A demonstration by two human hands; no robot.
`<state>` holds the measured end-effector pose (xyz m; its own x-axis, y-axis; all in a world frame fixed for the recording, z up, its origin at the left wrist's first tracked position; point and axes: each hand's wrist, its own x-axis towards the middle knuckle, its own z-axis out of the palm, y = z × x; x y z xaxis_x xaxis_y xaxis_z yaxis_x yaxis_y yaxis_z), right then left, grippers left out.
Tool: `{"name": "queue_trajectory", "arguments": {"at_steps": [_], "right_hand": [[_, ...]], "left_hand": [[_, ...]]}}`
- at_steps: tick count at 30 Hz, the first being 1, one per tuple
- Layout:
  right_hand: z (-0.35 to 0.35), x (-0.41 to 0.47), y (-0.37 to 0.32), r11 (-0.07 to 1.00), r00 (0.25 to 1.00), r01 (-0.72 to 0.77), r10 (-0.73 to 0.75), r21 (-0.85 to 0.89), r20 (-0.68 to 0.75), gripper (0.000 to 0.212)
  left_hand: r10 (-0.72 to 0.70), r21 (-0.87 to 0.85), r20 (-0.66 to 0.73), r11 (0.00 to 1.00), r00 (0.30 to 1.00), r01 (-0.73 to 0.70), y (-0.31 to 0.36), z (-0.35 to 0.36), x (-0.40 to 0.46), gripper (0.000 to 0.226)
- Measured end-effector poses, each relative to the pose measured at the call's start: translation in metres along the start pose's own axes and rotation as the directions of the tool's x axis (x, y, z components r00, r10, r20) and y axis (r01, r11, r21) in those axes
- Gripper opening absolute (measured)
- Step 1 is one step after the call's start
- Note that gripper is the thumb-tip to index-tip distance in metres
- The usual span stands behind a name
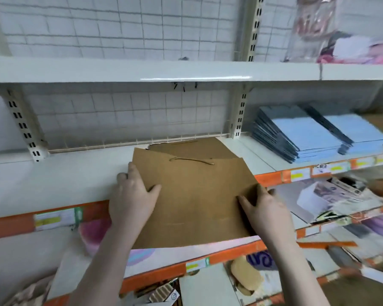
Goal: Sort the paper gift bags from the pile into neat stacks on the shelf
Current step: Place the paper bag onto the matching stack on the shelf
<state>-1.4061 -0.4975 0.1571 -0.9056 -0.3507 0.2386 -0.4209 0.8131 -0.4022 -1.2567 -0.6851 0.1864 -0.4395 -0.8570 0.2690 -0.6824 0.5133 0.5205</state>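
The brown paper bag (192,195) was gripped at both edges by the left hand (133,195) and right hand (265,208), fingers curled round it. Another brown bag (192,146) lay beneath (partly hidden), blue bags (296,133) were stacked nearby on the white shelf (53,177).

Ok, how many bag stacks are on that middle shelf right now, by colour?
Brown paper bags, held by left hand and right hand: 1 stack
Light blue bags: 2 stacks, second at
Total: 3 stacks
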Motion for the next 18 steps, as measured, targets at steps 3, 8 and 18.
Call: {"name": "queue_trajectory", "arguments": {"at_steps": [3, 8, 18], "right_hand": [[-0.031, 0.016, 0.068, 0.994, 0.999, -0.018, 0.014, -0.104, -0.038, 0.052], [-0.075, 0.047, 0.173, 0.989, 0.994, -0.097, 0.091, -0.112, -0.058, 0.054], [-0.11, 0.128, 0.316, 0.971, 0.97, -0.23, 0.224, -0.057, -0.098, 0.053]], "left_hand": [[0.051, 0.006, 0.026, 0.999, 0.998, -0.051, 0.071, 0.036, -0.03, 0.085], [0.098, -0.039, 0.087, 0.995, 0.991, -0.095, 0.176, 0.086, -0.065, 0.085], [0.237, -0.061, 0.118, 0.971, 0.964, -0.231, 0.331, 0.171, -0.081, 0.079]]}}
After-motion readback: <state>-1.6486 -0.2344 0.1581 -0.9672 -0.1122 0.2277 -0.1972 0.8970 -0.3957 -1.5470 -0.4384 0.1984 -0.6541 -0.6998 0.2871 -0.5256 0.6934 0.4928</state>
